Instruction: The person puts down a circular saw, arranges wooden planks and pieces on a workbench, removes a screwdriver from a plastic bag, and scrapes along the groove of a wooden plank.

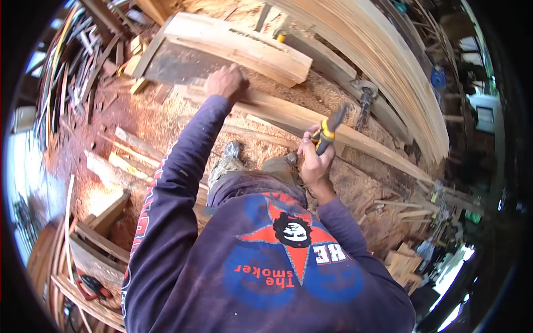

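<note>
Workshop: sawdust (189, 114) covers much of the ground, with thin scraps (75, 66) heaped at far left and a long stack (383, 61) of boards at upper right.
Left hand (225, 83): knuckles up, fingers curled, at the near end of the plank (294, 114); whether it grips something or only rests there I cannot tell, as the palm is hidden.
Plank: slants from beside the left hand toward the lower right, passing beyond the right hand.
Right hand (317, 161): fingers wrapped around the grip of a tool, raised in front of the body.
Tool (327, 133): yellow-and-black grip, dark head pointing up and away, its outline too blurred to tell its exact kind.
Beam (239, 47): pale, lying beyond the left hand, a row of dark slots in its top.
Dark panel (177, 61): flat, between beam and left hand.
Power tool (365, 102): lying beyond the plank, well apart from both hands.
Person: long purple sleeves, printed shirt (266, 244), shoes amid the shavings.
</note>
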Demonstrator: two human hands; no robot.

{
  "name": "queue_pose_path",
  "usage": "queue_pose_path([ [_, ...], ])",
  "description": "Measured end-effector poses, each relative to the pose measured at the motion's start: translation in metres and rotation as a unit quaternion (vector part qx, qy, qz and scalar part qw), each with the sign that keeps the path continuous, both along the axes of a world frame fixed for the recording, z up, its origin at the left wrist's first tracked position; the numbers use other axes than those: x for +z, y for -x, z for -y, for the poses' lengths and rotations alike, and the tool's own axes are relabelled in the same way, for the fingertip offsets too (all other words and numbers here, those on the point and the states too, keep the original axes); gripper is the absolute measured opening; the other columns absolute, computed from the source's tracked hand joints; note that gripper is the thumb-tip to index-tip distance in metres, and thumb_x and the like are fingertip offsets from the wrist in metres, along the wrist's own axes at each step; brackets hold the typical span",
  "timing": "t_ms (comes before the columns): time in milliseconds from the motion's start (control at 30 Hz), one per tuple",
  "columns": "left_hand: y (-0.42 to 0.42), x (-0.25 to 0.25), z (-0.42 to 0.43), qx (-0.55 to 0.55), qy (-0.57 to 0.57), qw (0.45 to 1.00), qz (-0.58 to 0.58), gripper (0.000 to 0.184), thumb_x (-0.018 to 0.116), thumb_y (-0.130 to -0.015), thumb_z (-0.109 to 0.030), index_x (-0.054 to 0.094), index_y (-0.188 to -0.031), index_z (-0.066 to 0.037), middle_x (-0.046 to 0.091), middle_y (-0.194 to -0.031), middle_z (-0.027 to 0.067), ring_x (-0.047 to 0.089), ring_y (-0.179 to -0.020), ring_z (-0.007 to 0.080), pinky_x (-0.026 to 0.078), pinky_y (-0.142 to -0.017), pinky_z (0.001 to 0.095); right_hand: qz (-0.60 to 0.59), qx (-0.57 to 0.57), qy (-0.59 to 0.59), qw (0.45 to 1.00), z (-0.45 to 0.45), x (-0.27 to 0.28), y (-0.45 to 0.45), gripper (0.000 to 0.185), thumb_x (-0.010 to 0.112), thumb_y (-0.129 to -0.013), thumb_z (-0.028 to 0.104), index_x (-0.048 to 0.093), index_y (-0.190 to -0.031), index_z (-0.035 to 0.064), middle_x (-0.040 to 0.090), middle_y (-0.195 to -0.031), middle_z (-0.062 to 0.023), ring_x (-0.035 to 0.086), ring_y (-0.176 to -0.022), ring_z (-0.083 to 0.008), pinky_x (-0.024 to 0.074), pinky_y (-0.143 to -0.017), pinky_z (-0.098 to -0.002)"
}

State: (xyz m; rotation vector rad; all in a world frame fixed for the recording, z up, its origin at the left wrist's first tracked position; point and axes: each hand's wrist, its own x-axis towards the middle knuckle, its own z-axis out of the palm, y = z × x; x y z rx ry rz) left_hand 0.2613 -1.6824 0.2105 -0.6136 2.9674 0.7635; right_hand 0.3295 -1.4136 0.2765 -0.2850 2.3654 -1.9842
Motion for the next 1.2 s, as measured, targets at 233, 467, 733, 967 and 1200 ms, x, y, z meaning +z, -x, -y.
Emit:
queue_pose_path([
  [233, 0.001, -0.007, -0.001, 0.020, 0.022, 1.000, 0.003, 0.030, 0.048, -0.091, -0.030, 0.066, -0.091, -0.006, 0.070, -0.089, 0.0255, 0.070, -0.087, 0.0410, 0.055, -0.079, 0.0502, 0.166, 0.036, 0.026, 0.985, 0.001, 0.022, -0.003, 0.010, 0.055, -0.087, 0.006, 0.056, -0.096, 0.0035, 0.056, -0.074, -0.0039, 0.053, -0.062, -0.0100, 0.0425, -0.054, -0.0289],
  [467, 0.005, -0.020, 0.009, 0.032, 0.050, 0.998, -0.013, 0.031, 0.047, -0.093, -0.031, 0.068, -0.099, -0.008, 0.071, -0.094, 0.0250, 0.071, -0.090, 0.0396, 0.056, -0.080, 0.0487, 0.253, 0.107, -0.109, 0.955, 0.023, -0.015, 0.015, 0.015, 0.056, -0.089, 0.013, 0.058, -0.083, -0.0003, 0.051, -0.060, -0.0038, 0.051, -0.053, -0.0153, 0.0392, -0.050, -0.0334],
  [733, -0.013, -0.005, 0.000, 0.038, -0.015, 0.998, -0.045, 0.034, 0.049, -0.092, -0.031, 0.068, -0.096, -0.003, 0.070, -0.085, 0.0273, 0.072, -0.082, 0.0410, 0.057, -0.079, 0.0493, 0.221, 0.138, -0.061, 0.964, 0.054, -0.028, -0.016, 0.014, 0.058, -0.084, 0.015, 0.058, -0.080, 0.0014, 0.049, -0.057, -0.0042, 0.047, -0.044, -0.0152, 0.0378, -0.042, -0.0330],
  [967, -0.028, -0.003, 0.064, 0.206, -0.208, 0.880, -0.375, 0.024, 0.052, -0.093, -0.019, 0.068, -0.101, -0.003, 0.071, -0.092, 0.0266, 0.070, -0.084, 0.0391, 0.054, -0.077, 0.0498, 0.352, 0.197, -0.002, 0.915, 0.077, 0.032, -0.012, 0.018, 0.058, -0.092, 0.016, 0.056, -0.095, -0.0014, 0.054, -0.063, -0.0043, 0.051, -0.047, -0.0131, 0.0415, -0.044, -0.0307],
  [1200, -0.046, -0.075, 0.104, 0.368, -0.252, 0.868, -0.218, 0.052, 0.045, -0.102, -0.041, 0.069, -0.083, 0.001, 0.065, -0.077, 0.0287, 0.067, -0.077, 0.0433, 0.050, -0.074, 0.0487, 0.102, 0.200, -0.005, 0.974, 0.096, -0.022, -0.022, 0.023, 0.054, -0.092, 0.008, 0.052, -0.112, -0.0027, 0.057, -0.088, -0.0069, 0.055, -0.073, -0.0127, 0.0476, -0.067, -0.0306],
])
